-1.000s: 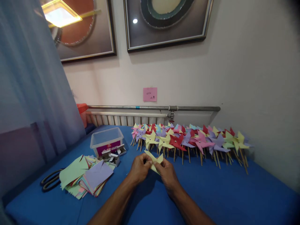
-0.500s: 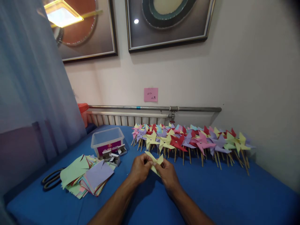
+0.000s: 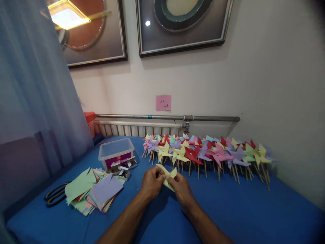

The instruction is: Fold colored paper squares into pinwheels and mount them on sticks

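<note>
A pale yellow paper pinwheel (image 3: 169, 184), partly folded, is held above the blue tablecloth between both hands. My left hand (image 3: 151, 182) pinches its left side, with the thumb and fingertips close to the centre. From the other side my right hand (image 3: 181, 188) grips it, the thumb pressed near the middle. One pointed blade stands up between the hands. The fingers cover the pinwheel's centre, so I cannot see whether a pin is in it. Behind the hands, finished pinwheels (image 3: 192, 154) on wooden sticks lie in rows, in yellow, red, pink, purple, green and blue.
To the left are stacked coloured paper sheets (image 3: 106, 189) and black-handled scissors (image 3: 54, 195), partly under the paper. Small open boxes (image 3: 124, 173) stand beside a clear plastic tub (image 3: 116, 149). A pipe (image 3: 213, 118) and a radiator (image 3: 137, 128) run along the wall. A curtain (image 3: 45, 84) hangs at left.
Almost nothing differs. Both hands stay on the yellow paper pinwheel, with only a very slight shift of the fingers and paper.
</note>
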`<action>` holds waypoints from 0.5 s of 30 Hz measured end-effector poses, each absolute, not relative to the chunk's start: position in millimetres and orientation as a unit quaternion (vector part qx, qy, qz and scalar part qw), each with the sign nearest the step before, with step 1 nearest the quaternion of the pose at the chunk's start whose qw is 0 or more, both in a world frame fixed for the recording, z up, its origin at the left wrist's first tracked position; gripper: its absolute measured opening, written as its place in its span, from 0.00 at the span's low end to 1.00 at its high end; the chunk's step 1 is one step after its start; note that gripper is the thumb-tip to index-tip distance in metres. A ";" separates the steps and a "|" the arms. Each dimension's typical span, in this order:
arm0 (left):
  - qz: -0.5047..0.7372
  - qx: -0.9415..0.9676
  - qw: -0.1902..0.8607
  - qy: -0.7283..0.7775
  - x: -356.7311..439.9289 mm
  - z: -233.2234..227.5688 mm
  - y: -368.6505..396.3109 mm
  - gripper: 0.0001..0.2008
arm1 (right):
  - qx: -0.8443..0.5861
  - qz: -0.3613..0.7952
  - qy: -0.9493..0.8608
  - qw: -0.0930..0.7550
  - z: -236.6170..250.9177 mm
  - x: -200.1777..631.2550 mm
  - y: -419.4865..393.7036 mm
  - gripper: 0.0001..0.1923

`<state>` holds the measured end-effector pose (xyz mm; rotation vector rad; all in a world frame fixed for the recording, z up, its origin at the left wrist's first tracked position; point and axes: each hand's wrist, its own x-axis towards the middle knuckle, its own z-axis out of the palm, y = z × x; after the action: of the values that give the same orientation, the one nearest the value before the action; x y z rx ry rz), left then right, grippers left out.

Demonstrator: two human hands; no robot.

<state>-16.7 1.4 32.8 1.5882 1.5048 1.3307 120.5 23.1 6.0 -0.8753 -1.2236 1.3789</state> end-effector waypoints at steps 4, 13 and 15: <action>0.513 0.589 0.274 0.561 -16.1 33.7 0.0 0.01 | -0.317 0.630 -0.476 0.525 5.6 117.8 22.1 0.23; 0.586 0.507 0.388 0.499 -13.2 31.3 5.5 0.06 | -0.369 0.605 -0.463 0.533 1.3 121.2 29.2 0.19; 0.605 0.461 0.416 0.499 -13.8 32.2 7.2 0.09 | -0.367 0.604 -0.461 0.537 1.9 121.5 29.4 0.20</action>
<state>-13.8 7.2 32.2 1.1566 1.2531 1.5178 121.5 29.4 1.9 -0.8726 -1.0974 1.4378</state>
